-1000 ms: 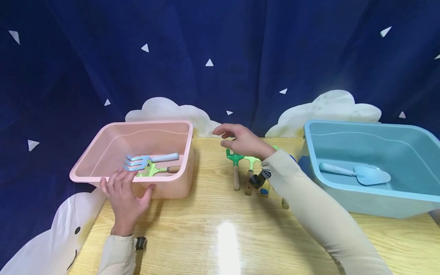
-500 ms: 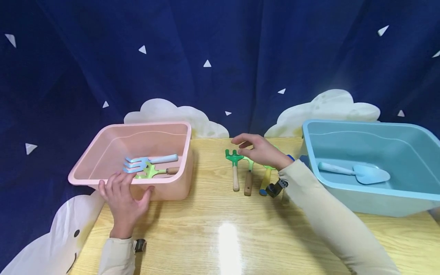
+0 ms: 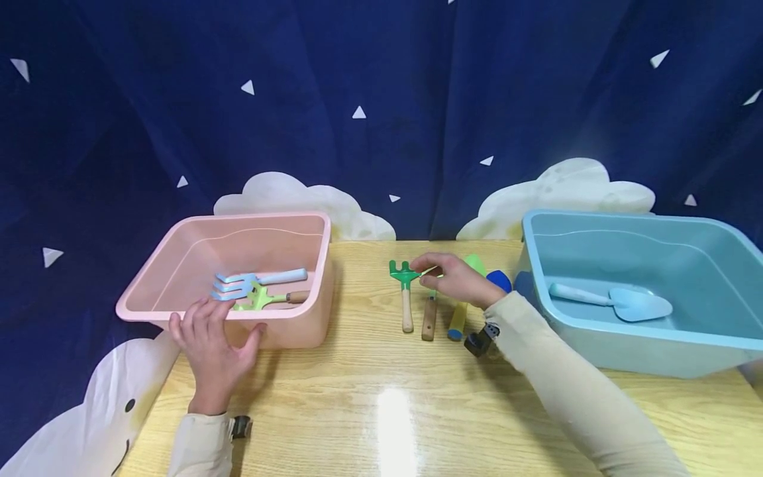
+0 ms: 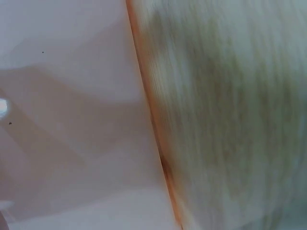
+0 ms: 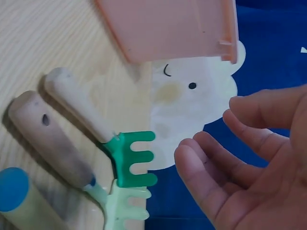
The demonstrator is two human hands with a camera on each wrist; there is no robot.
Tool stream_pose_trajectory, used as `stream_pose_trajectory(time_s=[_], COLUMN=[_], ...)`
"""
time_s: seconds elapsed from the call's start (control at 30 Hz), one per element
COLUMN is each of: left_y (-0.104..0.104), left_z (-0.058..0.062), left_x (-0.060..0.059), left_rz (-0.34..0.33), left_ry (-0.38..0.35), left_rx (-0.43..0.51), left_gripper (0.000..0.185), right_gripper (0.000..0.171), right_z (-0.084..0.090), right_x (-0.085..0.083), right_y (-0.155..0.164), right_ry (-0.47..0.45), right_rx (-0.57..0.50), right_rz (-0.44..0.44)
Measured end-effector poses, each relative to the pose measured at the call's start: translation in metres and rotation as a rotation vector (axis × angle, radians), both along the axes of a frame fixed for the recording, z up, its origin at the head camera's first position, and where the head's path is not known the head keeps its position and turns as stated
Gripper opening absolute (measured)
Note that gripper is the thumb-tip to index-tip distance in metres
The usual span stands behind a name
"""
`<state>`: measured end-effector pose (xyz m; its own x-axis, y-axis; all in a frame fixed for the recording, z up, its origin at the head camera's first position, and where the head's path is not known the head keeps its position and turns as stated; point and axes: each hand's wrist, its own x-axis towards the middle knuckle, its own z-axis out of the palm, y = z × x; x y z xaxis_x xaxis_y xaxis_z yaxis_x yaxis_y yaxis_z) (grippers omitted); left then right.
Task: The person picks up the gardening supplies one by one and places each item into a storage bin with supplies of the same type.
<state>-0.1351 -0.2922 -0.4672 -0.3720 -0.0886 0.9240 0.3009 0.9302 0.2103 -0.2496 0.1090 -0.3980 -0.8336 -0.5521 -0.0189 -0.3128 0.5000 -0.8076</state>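
My left hand rests on the front rim of a pink bin, its fingers over the edge and its thumb spread outward. Inside that bin lie a light blue hand fork and a light green hand fork. My right hand hovers over small garden tools on the table, thumb and fingers apart around nothing. Near its fingertips is a green hand fork with a pale wooden handle. Beside that lies a pale green fork with a brown handle, its head partly hidden by my hand in the head view.
A blue bin stands at the right, holding a light blue trowel. Between my right hand and that bin lie a yellow-handled tool and a blue-headed tool. Behind the table hangs a dark blue curtain.
My right hand has moved right and down, from near the pink bin to over the garden tools. My left hand keeps its place on the rim.
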Motion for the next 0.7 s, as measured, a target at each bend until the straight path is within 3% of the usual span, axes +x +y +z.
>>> stream_pose_trajectory(time_s=[0.2,0.7], left_y=[0.000,0.001], left_z=[-0.001,-0.001], left_x=[0.001,0.001], left_rz=[0.002,-0.022], left_ry=[-0.001,0.006], left_rx=[-0.001,0.025], left_gripper=[0.064,0.060], right_gripper=[0.031,0.036], right_z=[-0.009,-0.016], right_x=[0.001,0.004], right_y=[-0.003,-0.017], right_ry=[-0.056,-0.085], right_rx=[0.008,0.104], right_rz=[-0.011,-0.014])
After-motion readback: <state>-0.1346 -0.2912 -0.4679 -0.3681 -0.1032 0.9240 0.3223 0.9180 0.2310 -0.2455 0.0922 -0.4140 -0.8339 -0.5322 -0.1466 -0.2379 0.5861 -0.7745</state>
